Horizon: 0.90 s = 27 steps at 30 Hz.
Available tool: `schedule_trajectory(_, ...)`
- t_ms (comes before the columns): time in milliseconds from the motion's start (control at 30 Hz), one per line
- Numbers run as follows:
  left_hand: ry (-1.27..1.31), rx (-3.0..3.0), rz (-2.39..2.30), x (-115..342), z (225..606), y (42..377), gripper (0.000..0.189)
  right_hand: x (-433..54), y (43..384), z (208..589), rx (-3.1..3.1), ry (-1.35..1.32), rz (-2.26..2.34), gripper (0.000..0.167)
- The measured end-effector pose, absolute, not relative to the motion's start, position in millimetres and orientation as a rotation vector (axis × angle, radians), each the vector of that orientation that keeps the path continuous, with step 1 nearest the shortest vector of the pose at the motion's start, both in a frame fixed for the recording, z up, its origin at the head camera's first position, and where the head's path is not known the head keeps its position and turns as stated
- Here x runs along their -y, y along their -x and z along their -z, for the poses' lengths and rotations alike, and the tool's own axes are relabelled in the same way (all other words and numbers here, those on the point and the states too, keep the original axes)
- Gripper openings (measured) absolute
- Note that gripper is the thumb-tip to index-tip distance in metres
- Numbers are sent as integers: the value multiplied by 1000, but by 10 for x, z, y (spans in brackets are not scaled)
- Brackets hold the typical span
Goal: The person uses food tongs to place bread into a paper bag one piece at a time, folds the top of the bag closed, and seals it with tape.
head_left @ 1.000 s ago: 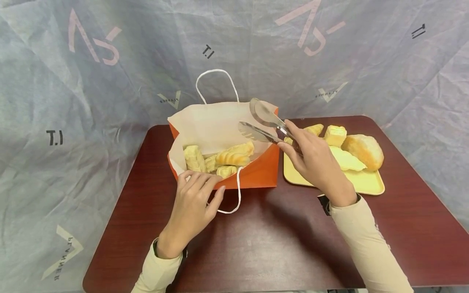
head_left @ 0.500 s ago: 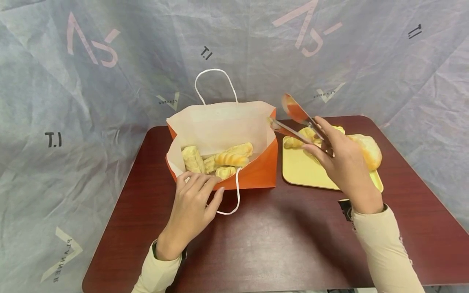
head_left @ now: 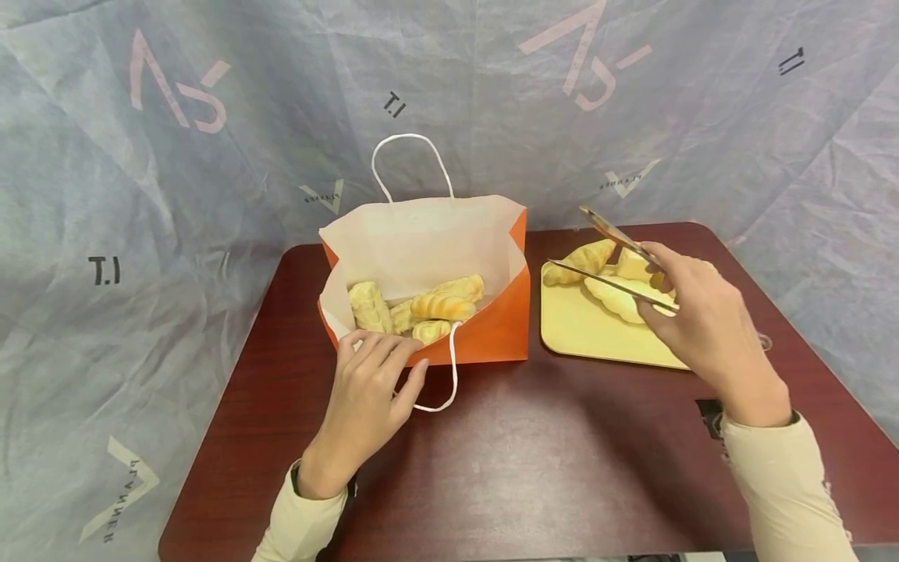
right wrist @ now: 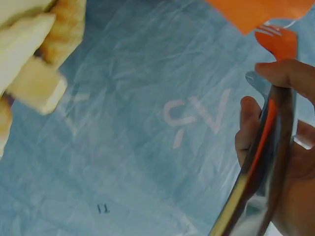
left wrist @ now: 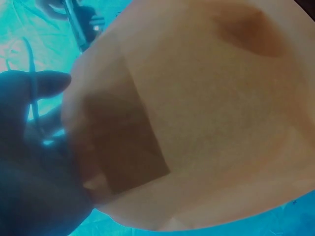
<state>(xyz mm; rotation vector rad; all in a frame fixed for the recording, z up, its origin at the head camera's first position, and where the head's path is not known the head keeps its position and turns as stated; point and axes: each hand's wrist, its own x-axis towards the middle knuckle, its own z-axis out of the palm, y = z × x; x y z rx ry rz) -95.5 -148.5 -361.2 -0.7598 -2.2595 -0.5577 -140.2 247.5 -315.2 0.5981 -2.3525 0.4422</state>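
My left hand grips the front rim of an orange paper bag, fingers over the edge. Inside the bag lie several bread pieces, one striped golden on top. The left wrist view looks into the bag's pale lining. Metal tongs are in my right hand, arms spread with nothing between the tips. They hover over a yellow tray holding a croissant-like roll, a pale oval bread and a blocky bread. My right hand hides the tray's right side.
The bag's white rope handles stand up behind and hang down in front. A dark red wooden table carries everything. Grey printed cloth hangs behind and along the sides.
My right hand has moved the tongs right, from above the bag's opening to over the tray. The left hand and bag stay in place.
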Motion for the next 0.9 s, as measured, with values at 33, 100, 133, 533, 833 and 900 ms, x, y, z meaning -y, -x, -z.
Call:
schedule_trajectory(33,758,2260,558,1487,3614,955,17,-2523,1406,3148,2370,-585,-431,78)
schedule_trajectory(100,756,2262,556,1489,3615,955,16,-2623,1413,3142,2416,-547,-394,81)
schedule_trajectory(133,755,2262,555,1490,3616,955,16,-2673,1421,3140,2442,-527,-380,81)
schedule_trajectory(533,753,2266,552,1497,3621,957,17,-3089,1664,3229,2529,-446,-244,75)
schedule_trajectory(833,751,2265,563,1487,3625,954,16,-3300,1962,3350,2528,-473,-169,67)
schedule_trajectory(900,753,2267,564,1483,3627,953,16,-3337,2013,3375,2515,-480,-148,65)
